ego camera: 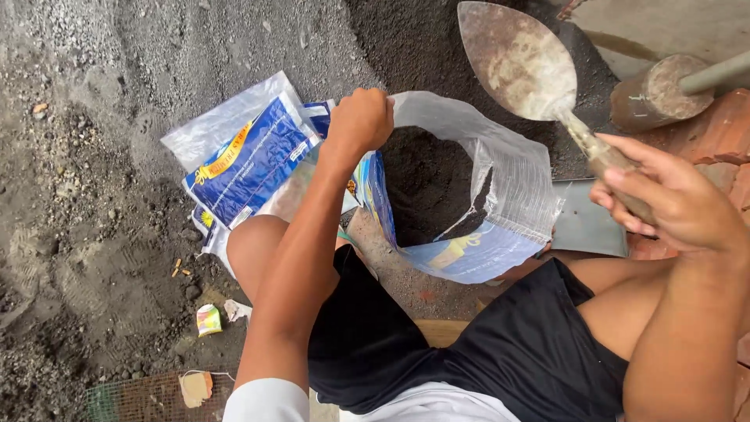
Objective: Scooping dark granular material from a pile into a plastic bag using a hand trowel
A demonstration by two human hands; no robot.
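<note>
Plastic sack (500, 203) stands open on the ground between the person's knees, partly filled with dark soil, its mouth facing up. The left hand (361, 119) is closed on the sack's near rim, pulling it wide. The right hand (672, 199) is wrapped around the handle of a trowel (517, 62), whose empty, dirt-stained blade hangs above the soil heap (422, 39) behind the sack. The step looks like filling by scoops, with the sack about half full; another scoop would call for the blade to dig into the heap and tip over the open mouth without snagging the rim. Flat blue-and-white bags (250, 156) lie just left of the sack. A round-headed mallet (664, 90) rests near bricks (723, 133) at right, close to the trowel's path.
</note>
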